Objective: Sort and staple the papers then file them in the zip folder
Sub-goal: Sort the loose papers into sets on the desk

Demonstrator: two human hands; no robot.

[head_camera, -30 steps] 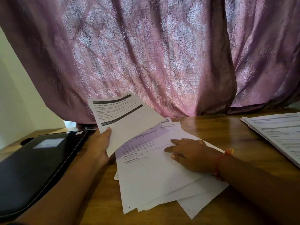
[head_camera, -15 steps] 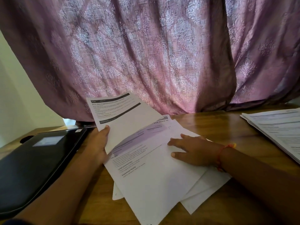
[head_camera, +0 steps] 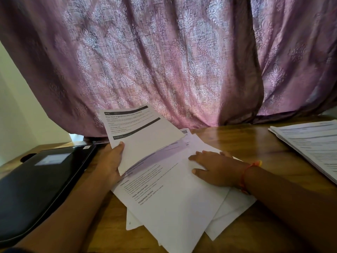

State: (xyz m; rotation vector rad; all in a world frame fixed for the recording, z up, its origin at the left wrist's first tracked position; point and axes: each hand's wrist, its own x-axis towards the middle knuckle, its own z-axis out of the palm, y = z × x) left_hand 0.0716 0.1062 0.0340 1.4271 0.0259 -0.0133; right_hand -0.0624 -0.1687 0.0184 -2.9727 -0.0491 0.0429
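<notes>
Head camera looks down on a wooden table (head_camera: 246,141) where a person sorts loose papers in front of a purple patterned curtain (head_camera: 173,61). Her left hand (head_camera: 111,161) holds one printed sheet (head_camera: 140,136) lifted off the table and tilted up, the thumb lying across its front near the lower left edge while the other fingers are hidden behind the page, so the sheet is pinched between them. Below it lies a fanned pile of papers (head_camera: 173,203), the top page showing a purple band and printed headings. The right hand (head_camera: 215,168) rests flat on that pile, fingers straight and spread, fingertips pointing left toward the lifted sheet and pressing the top page near its right side; an orange thread bracelet (head_camera: 249,168) circles the wrist. The black zip folder (head_camera: 40,183) lies flat on the table just left of the left forearm, apart from the papers. A second stack of printed pages (head_camera: 310,143) sits at the far right edge of the table, well apart from both hands
</notes>
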